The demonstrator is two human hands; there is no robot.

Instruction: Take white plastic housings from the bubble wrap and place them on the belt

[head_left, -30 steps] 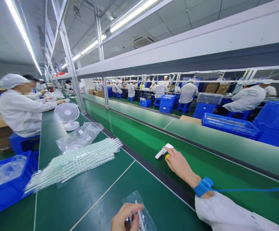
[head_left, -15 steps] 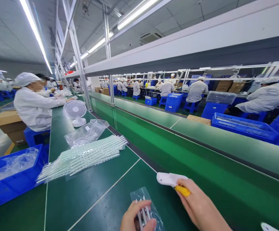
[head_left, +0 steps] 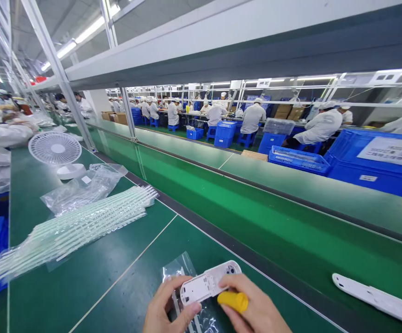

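My left hand (head_left: 171, 305) grips the near-left end of a white plastic casing (head_left: 201, 286), with its thumb below and fingers above. My right hand (head_left: 252, 305) grips the casing's other end. The casing is long with rounded ends, and its recessed inner side faces up. A yellow sleeve (head_left: 234, 301), like a finger cot, sits at a finger of my right hand. Beneath the casing and my left hand is a clear plastic bag (head_left: 183, 263) with white strips inside; whether my left fingers still hold it is hidden.
Another long white casing (head_left: 377, 296) lies at right on the green belt (head_left: 291, 236). Bagged pale strips (head_left: 79, 226), a crumpled clear bag (head_left: 83, 185) and a white fan (head_left: 56, 149) lie to the left. A co-worker's white sleeve (head_left: 7, 134) shows at far left. A shelf beam (head_left: 222, 46) crosses above.
My right hand has brought the white casing left and down to my left hand, which now grips it too. The view has turned right, showing more of the second casing.
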